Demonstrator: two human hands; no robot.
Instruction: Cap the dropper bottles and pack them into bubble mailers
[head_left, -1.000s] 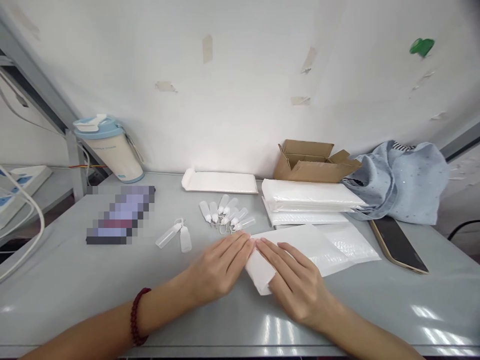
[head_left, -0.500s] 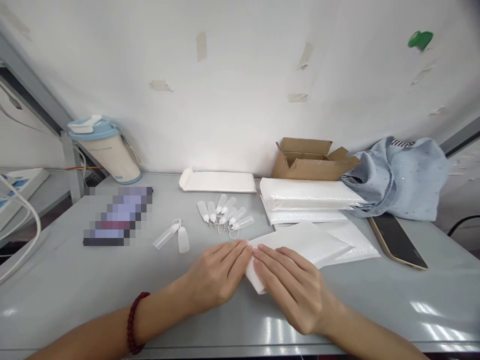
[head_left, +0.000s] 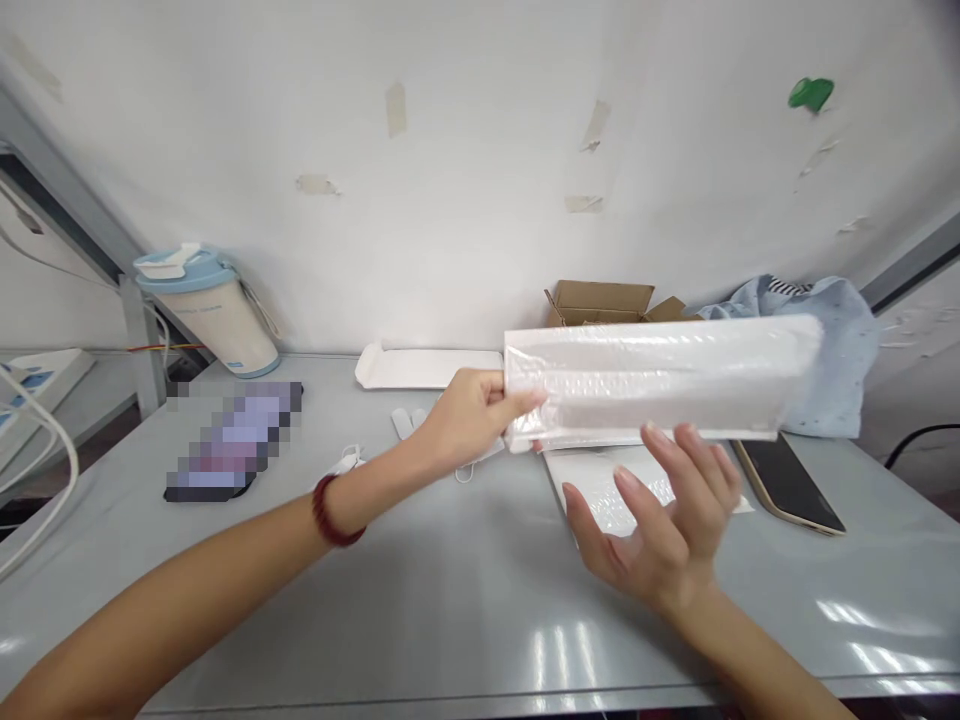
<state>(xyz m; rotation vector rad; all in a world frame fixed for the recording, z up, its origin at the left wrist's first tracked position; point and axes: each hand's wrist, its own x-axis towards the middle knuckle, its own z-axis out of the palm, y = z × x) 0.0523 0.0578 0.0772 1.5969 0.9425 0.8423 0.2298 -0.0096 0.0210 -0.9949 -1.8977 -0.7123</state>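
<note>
My left hand (head_left: 476, 415) pinches the left end of a long, shiny white bubble envelope (head_left: 652, 380), thumb in front, and holds it raised above the table. Below the envelope's middle, my right hand (head_left: 667, 520) has its fingers spread and holds nothing. Another white envelope (head_left: 611, 490) lies under the raised one, behind my right hand. Small white plastic bottles (head_left: 403, 422) are partly hidden by my left hand and forearm; a white piece (head_left: 345, 462) shows at my left wrist.
At the back stand a cream and blue cup (head_left: 217, 315), a flat white envelope (head_left: 424, 368), an open cardboard box (head_left: 604, 297) and a light blue cloth bag (head_left: 844, 360). A pixelated phone (head_left: 236, 440) lies left, a dark phone (head_left: 791, 485) right.
Both hands have come apart from the white piece on the table. My left hand now holds an envelope up at the right, and my right hand has opened below it.
</note>
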